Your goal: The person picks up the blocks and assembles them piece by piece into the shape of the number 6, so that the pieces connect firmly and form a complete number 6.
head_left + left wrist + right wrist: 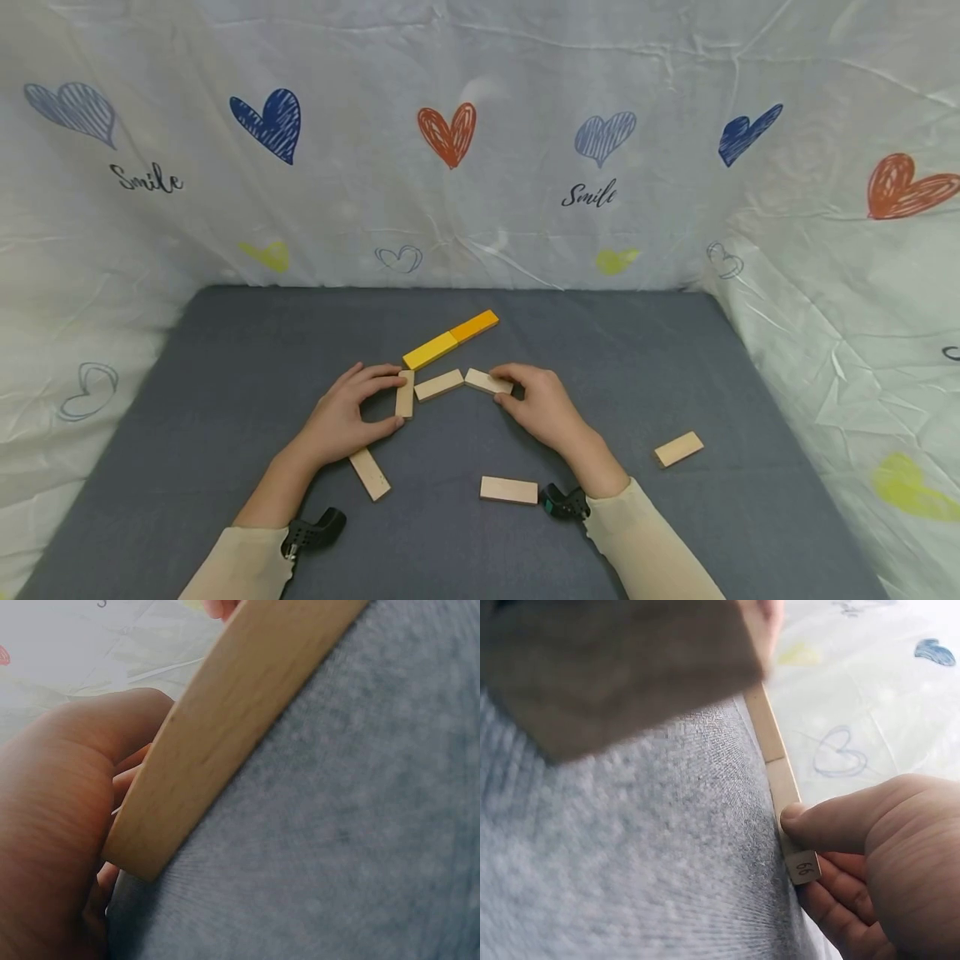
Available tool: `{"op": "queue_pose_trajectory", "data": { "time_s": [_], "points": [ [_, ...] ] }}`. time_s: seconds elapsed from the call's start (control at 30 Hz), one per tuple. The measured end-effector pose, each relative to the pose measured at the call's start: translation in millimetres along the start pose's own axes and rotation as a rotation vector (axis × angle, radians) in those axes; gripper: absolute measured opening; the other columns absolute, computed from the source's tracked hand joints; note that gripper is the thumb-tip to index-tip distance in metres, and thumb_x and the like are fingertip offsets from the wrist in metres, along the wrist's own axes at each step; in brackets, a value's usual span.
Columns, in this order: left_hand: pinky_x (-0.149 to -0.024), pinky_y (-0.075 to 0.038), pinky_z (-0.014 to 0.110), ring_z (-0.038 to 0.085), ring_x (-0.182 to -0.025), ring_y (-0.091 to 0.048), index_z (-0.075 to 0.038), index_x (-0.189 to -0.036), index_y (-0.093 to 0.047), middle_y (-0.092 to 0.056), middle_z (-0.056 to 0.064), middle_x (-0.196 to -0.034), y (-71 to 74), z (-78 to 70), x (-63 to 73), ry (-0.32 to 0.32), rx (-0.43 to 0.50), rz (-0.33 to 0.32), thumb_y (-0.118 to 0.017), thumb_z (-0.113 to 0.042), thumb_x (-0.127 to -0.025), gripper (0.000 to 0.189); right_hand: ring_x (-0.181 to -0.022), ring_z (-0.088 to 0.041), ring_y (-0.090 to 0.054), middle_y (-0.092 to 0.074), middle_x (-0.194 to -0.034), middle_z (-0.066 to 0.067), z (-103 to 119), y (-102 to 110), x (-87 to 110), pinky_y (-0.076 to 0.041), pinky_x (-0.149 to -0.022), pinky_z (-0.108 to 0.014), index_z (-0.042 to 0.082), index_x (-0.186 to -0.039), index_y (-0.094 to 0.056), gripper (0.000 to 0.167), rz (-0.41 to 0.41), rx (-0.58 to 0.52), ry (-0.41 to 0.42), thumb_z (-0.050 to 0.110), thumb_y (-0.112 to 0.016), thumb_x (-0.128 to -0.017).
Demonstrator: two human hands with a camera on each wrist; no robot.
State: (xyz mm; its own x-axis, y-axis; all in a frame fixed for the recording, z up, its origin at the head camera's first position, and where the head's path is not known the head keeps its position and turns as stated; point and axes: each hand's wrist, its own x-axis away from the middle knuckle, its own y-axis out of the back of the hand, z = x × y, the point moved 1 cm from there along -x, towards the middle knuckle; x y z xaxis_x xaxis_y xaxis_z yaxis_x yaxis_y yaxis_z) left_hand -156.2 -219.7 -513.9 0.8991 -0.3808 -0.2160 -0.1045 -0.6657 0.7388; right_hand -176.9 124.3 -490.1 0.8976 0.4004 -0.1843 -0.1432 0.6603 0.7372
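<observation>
Left hand [343,421] around a pale block [405,395], right hand [549,408] around a second block [482,380], its inked digits [804,868] only in right-wrist view.

Eight blocks [438,385], six of them plain

Six plain blocks [509,490]: one held by the left fingers [380,384], one by the right fingers [517,372], one between the two sets, two on their near side, one off to their right. Beyond the fingers, one yellow block [430,351] and one orange block [474,326]. Two black wrist devices [564,502]; one counter [450,550].
</observation>
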Motion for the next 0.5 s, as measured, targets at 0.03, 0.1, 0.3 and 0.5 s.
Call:
{"op": "queue_pose_trajectory", "data": {
  "time_s": [0.03,0.1,0.3,0.5],
  "points": [
    [-0.136,-0.019,0.058,0.038,-0.153,-0.046,-0.020,-0.147,-0.071,-0.059,0.005,-0.158,0.0,0.2,0.0,0.000,0.000,0.000,-0.093,-0.027,-0.091,0.060,-0.115,-0.021,-0.073,-0.077,-0.128,-0.004,0.1,0.6,-0.1,-0.063,-0.100,-0.043,0.011,-0.134,-0.077,0.035,0.003,-0.002,0.001,0.010,-0.083,-0.099],
    [-0.136,-0.020,0.058,0.038,-0.153,-0.046,-0.020,-0.146,-0.071,-0.059,0.005,-0.158,-0.1,0.4,0.0,0.001,-0.001,-0.003,-0.093,-0.027,-0.091,0.060,-0.115,-0.021,-0.073,-0.076,-0.130,-0.004,0.3,2.5,-0.1,-0.063,-0.100,-0.044,0.010,-0.136,-0.076,0.038,0.013,-0.007,0.002,0.012,-0.084,-0.099],
    [-0.136,-0.020,0.059,0.038,-0.152,-0.047,-0.020,-0.146,-0.071,-0.059,0.005,-0.157,-1.4,0.7,0.9,-0.015,-0.013,-0.014,-0.093,-0.027,-0.090,0.061,-0.119,-0.024,-0.071,-0.073,-0.137,-0.006,-0.5,10.4,1.1,-0.062,-0.102,-0.047,0.008,-0.143,-0.072,0.046,0.025,-0.004,-0.018,0.022,-0.083,-0.101],
    [-0.136,-0.020,0.058,0.039,-0.152,-0.047,-0.019,-0.147,-0.071,-0.059,0.005,-0.158,-0.5,0.1,1.7,-0.015,-0.005,-0.013,-0.093,-0.028,-0.091,0.061,-0.134,-0.031,-0.065,-0.068,-0.146,-0.008,2.1,18.5,-0.1,-0.057,-0.112,-0.054,0.008,-0.149,-0.067,0.052,0.037,0.029,-0.030,0.032,-0.078,-0.105]
  ]
}}
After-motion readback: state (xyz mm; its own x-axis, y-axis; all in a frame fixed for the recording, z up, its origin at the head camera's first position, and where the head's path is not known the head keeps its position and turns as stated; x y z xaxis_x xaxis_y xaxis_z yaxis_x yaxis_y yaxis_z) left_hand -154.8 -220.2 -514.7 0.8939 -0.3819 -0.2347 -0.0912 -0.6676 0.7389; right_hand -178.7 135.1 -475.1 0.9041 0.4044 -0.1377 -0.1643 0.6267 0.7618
